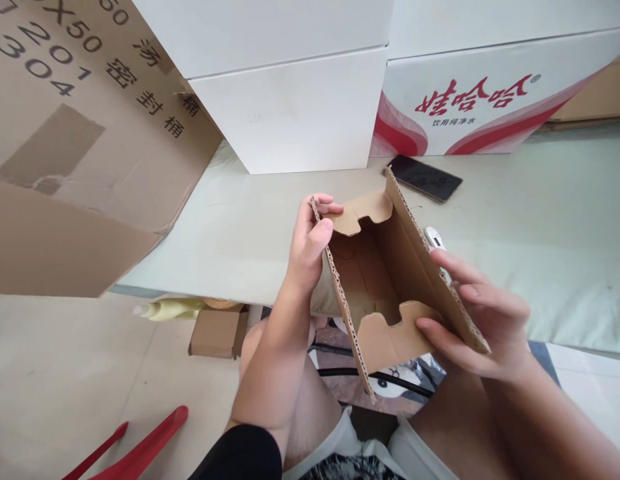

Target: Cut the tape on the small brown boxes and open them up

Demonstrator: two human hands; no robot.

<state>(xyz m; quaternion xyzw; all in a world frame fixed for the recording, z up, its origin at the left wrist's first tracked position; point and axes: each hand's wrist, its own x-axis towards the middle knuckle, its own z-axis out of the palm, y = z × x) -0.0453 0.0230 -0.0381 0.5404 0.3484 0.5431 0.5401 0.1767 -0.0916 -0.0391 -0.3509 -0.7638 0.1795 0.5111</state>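
Note:
A small brown cardboard box (410, 267) is held up over my lap, its top open and its inside facing me. The two long side flaps stand up, and the notched end flaps (390, 337) lean inward. My left hand (313, 233) grips the far left corner, thumb on the long flap and fingers behind it near the far end flap. On the right side, my right hand (485, 313) clasps the long flap, with the thumb on the near end flap. A white plug-like object (433, 237) shows partly behind the box near my right fingers.
A black phone (426, 178) lies on the pale green covered surface (565, 247). White cartons (295, 113) stand behind it, and a large brown carton (90, 167) is at left. On the floor are a small box (217, 331), a yellowish bottle (173, 309) and red legs (150, 443).

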